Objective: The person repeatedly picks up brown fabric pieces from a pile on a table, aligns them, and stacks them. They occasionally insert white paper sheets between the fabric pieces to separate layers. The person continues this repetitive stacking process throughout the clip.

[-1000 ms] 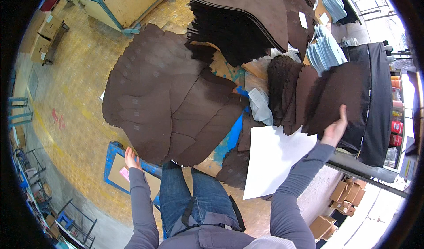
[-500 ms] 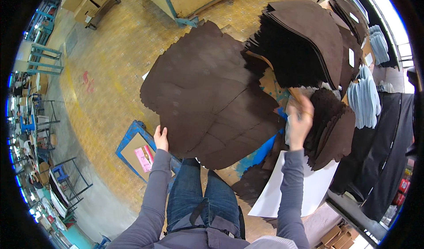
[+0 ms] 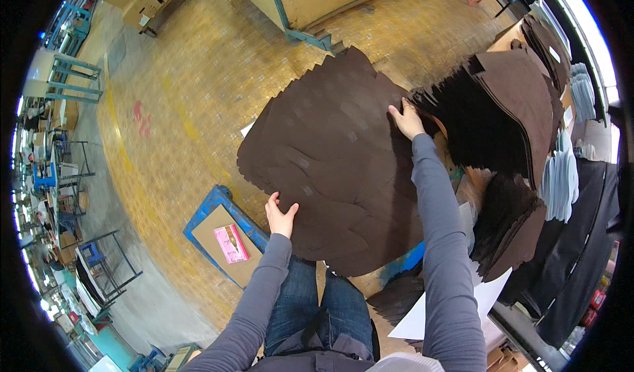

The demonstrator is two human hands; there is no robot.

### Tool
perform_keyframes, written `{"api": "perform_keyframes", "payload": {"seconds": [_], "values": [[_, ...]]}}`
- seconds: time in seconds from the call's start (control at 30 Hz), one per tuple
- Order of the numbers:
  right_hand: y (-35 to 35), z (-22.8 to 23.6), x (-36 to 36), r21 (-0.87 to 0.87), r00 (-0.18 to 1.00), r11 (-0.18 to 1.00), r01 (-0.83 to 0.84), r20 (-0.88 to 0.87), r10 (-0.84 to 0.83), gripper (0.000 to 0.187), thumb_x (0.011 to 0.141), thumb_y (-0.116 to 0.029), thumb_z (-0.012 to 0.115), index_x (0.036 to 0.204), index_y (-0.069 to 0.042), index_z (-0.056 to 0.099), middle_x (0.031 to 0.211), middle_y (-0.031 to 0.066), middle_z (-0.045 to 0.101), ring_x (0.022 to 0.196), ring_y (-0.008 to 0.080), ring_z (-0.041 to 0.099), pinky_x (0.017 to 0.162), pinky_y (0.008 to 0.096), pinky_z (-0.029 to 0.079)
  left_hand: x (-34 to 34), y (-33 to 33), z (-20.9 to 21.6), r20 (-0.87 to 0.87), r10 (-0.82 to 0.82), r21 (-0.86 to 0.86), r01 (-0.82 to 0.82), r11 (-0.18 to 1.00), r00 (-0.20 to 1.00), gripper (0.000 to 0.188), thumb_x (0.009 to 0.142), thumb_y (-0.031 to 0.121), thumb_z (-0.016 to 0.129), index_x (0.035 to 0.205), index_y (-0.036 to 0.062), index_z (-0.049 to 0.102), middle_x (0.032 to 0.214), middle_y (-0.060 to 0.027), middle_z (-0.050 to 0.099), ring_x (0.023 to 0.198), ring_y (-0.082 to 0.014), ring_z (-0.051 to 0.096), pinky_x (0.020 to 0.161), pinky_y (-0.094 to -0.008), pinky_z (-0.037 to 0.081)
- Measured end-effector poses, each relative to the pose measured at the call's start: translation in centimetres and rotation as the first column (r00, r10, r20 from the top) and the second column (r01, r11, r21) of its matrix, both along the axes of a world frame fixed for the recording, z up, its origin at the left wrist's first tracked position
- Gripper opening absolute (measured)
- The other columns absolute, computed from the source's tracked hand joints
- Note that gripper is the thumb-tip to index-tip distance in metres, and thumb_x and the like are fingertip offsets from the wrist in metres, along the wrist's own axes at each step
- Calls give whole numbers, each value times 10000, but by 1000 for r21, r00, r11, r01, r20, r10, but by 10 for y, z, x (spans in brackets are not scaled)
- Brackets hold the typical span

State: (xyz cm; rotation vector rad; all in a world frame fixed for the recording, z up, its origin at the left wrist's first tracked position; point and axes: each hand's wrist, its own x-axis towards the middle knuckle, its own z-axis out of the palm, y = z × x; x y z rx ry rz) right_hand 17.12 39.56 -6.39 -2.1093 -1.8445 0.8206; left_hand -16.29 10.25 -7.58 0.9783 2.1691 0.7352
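A pile of large dark brown leather-like sheets (image 3: 330, 167), with jagged edges and creases, lies in front of me on a low support. At its near left edge is my left hand (image 3: 282, 217), thumb and fingers spread against the sheet. My right hand (image 3: 408, 121) reaches across to the far right edge, its thumb and forefinger apart on the brown surface. Parts of the fingers of both hands are hard to make out. Right of the pile hangs a thick stack of similar dark sheets (image 3: 508, 95), with a smaller bundle (image 3: 512, 220) nearer to me.
A blue-framed stand (image 3: 218, 197) with a brown board and a pink box (image 3: 230, 243) stands at the left. White sheet material (image 3: 422, 316) lies near my right forearm. Pale blue-grey pieces (image 3: 560, 180) hang at the right. Cardboard boxes (image 3: 142, 5) sit on a cart far left.
My right hand has moved from the gap beside the stacks onto the far right edge of the brown pile. My left hand has spread its fingers. The view has shifted slightly.
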Motion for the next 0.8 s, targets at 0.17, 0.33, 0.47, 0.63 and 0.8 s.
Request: {"api": "perform_keyframes", "payload": {"seconds": [0.17,0.33,0.47,0.63,0.8], "values": [[-5,38,-34,-16,999,999,-45,21,46,661,780,-509,667,1194,-2,576,1209,206,583,1126,350,555,954,412,430,-27,-8,-14,319,215,-93,-195,976,923,555,714,120,795,1161,23,482,840,-53,563,778,-152,564,720,-287,478],[-29,38,-4,175,995,983,-61,-71,75,632,731,-354,773,1234,-68,518,1126,149,564,1052,322,561,916,395,440,-9,14,1,230,144,-129,-116,985,962,518,697,132,813,1140,24,569,790,-25,546,722,-127,514,699,-278,463],[-26,77,-3,4,977,999,34,-212,-32,958,713,-273,797,1463,-91,229,1273,205,514,1141,276,542,953,355,423,-7,7,-6,243,231,-54,-225,973,942,580,697,128,814,1206,3,565,783,-26,533,716,-119,499,696,-259,456],[-23,93,-4,-350,983,933,-84,-180,21,822,757,-149,740,1431,-5,292,1328,176,504,1209,211,500,1006,315,387,12,9,2,133,183,100,-197,975,974,548,697,86,808,1186,-31,592,745,-18,479,666,-111,451,634,-249,425],[-41,137,11,-411,545,859,-305,-815,-196,501,789,16,645,1263,34,484,1199,76,595,1081,155,557,958,301,418,11,13,18,60,147,110,-153,982,987,466,689,53,801,1119,-28,642,733,-8,462,646,-96,424,597,-243,395]]}}
